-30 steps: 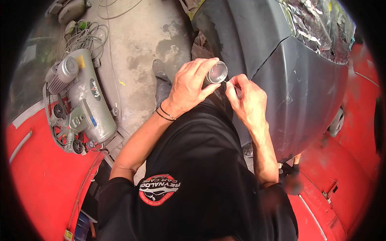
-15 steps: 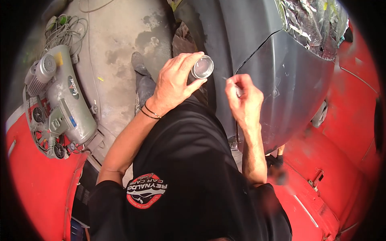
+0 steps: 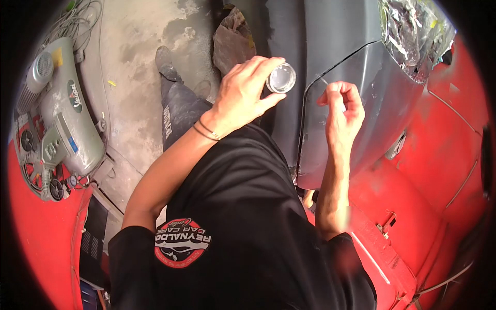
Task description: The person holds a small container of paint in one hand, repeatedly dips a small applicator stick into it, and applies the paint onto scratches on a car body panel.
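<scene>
My left hand grips a small round tin with a silvery rim, fingers on its far side and thumb on its near side. Its round face is turned up toward me. To the right, my right hand is closed in a pinch on a thin stick-like tool. Most of that tool is hidden by my fingers, so its kind does not show. Both hands hover over a dark grey car body panel, with a black panel gap running between them.
Crumpled masking plastic covers part of the car at the upper right. A compressor stands on the concrete floor at left, cables behind it. Masking paper hangs by the car's edge. Red surfaces lie at right.
The view has shifted, and both hands appear farther right and slightly higher. My right hand has turned, and the thin tool's end now shows more clearly. The tin stays in my left hand.
</scene>
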Motion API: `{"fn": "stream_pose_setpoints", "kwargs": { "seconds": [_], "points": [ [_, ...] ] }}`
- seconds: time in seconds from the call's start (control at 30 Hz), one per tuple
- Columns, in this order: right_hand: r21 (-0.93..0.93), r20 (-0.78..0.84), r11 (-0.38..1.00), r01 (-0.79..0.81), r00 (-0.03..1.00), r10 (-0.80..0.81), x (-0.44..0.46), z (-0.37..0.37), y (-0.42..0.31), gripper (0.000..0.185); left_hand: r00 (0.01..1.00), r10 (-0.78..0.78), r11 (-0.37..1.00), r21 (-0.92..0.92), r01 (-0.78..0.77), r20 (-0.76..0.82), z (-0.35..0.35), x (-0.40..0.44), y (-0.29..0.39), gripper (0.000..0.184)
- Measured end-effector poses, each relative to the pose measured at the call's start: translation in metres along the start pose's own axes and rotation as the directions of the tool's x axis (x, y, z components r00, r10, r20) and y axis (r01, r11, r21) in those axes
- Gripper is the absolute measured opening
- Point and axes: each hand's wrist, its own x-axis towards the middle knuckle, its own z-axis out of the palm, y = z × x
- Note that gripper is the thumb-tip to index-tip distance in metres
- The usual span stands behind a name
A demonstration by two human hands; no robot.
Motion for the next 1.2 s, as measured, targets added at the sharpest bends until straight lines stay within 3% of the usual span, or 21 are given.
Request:
{"fn": "stream_pose_setpoints", "kwargs": {
  "seconds": [0.03,0.13,0.17,0.2,0.23,0.3,0.37,0.5,0.53,0.57,0.63,0.7,0.77,0.83,0.9,0.97,1.03,1.1,1.13,1.17,1.2],
  "points": [
    [0.108,0.045,0.994,0.013,0.999,-0.018,-0.009,0.004,-0.006,0.012,1.0,-0.018,0.999,-0.027,0.017,-0.006,0.002,0.003,0.003,0.074],
    [-0.22,0.138,0.965,0.144,0.984,-0.115,-0.021,0.005,0.002,0.009,0.998,-0.06,0.993,-0.101,0.057,-0.025,-0.013,0.011,0.016,0.071],
    [-0.283,0.146,0.953,0.111,0.987,-0.072,-0.025,0.004,-0.005,0.012,0.998,-0.047,0.988,-0.15,0.04,-0.046,-0.014,0.017,0.021,0.071],
    [-0.216,0.134,0.965,0.147,0.984,-0.12,-0.027,0.003,-0.006,0.012,0.994,-0.089,0.983,-0.164,0.077,-0.066,-0.021,0.02,0.026,0.07],
    [-0.301,0.153,0.944,0.136,0.984,-0.092,-0.029,-0.003,-0.006,0.011,0.988,-0.131,0.977,-0.177,0.116,-0.078,-0.028,0.019,0.026,0.069],
    [-0.237,0.176,0.957,0.165,0.976,-0.125,-0.034,-0.009,-0.013,0.011,0.963,-0.25,0.957,-0.18,0.23,-0.098,-0.039,0.015,0.019,0.068],
    [-0.215,0.197,0.949,0.232,0.962,-0.19,-0.038,-0.011,-0.03,0.011,0.957,-0.272,0.957,-0.137,0.257,-0.103,-0.047,0.012,0.015,0.066],
    [0.058,0.307,0.978,0.202,0.928,-0.21,-0.049,-0.004,-0.051,0.01,0.964,-0.264,0.957,-0.127,0.259,-0.027,-0.028,-0.009,0.013,0.071],
    [0.022,0.318,0.936,0.351,0.885,-0.339,-0.045,-0.003,-0.052,0.009,0.966,-0.257,0.952,-0.162,0.26,0.035,-0.023,-0.016,0.015,0.072],
    [-0.001,0.329,0.938,0.346,0.886,-0.326,-0.042,-0.006,-0.053,0.01,0.965,-0.244,0.945,-0.202,0.259,0.097,-0.02,-0.018,0.019,0.073],
    [0.058,0.165,0.965,0.255,0.951,-0.261,-0.031,-0.003,-0.041,0.009,0.954,-0.233,0.932,-0.236,0.274,0.188,-0.022,-0.02,0.036,0.075],
    [-0.078,0.043,0.994,0.079,0.996,-0.076,-0.015,-0.002,-0.036,0.003,0.976,-0.176,0.941,-0.269,0.205,0.129,-0.026,-0.02,0.04,0.078],
    [-0.114,0.183,0.993,0.007,0.983,0.014,-0.017,-0.011,-0.017,0.005,0.988,-0.154,0.944,-0.293,0.152,0.018,-0.035,-0.015,0.043,0.078],
    [-0.196,0.522,0.98,-0.027,0.844,0.128,-0.031,-0.019,-0.029,0.007,0.97,-0.211,0.956,-0.234,0.178,-0.122,-0.045,-0.006,0.04,0.075],
    [-0.123,0.766,0.989,-0.084,0.626,0.149,-0.036,-0.023,-0.065,0.006,0.958,-0.235,0.965,-0.157,0.21,-0.163,-0.046,-0.006,0.028,0.074],
    [0.319,0.756,0.917,-0.238,0.647,-0.095,-0.037,-0.027,-0.073,0.011,0.974,-0.225,0.96,-0.175,0.217,-0.023,-0.046,-0.012,0.032,0.075],
    [0.798,0.466,0.525,-0.296,0.855,-0.227,-0.023,-0.015,-0.07,0.019,0.985,-0.138,0.958,-0.239,0.158,0.099,-0.045,-0.019,0.043,0.076],
    [0.571,0.23,0.803,-0.168,0.972,0.039,-0.003,-0.021,-0.047,0.018,0.989,-0.096,0.956,-0.265,0.124,0.117,-0.049,-0.025,0.052,0.079],
    [0.276,0.287,0.946,-0.169,0.954,0.087,-0.001,-0.027,-0.026,0.018,0.995,-0.073,0.964,-0.252,0.089,0.069,-0.051,-0.026,0.054,0.079],
    [-0.051,0.327,0.989,-0.141,0.933,0.15,-0.001,-0.032,-0.005,0.019,0.999,-0.052,0.97,-0.236,0.054,0.017,-0.054,-0.026,0.053,0.079],
    [-0.168,0.369,0.96,-0.225,0.888,0.273,-0.011,-0.032,0.001,0.018,0.997,-0.073,0.972,-0.226,0.07,-0.003,-0.056,-0.026,0.052,0.079]
  ]
}}
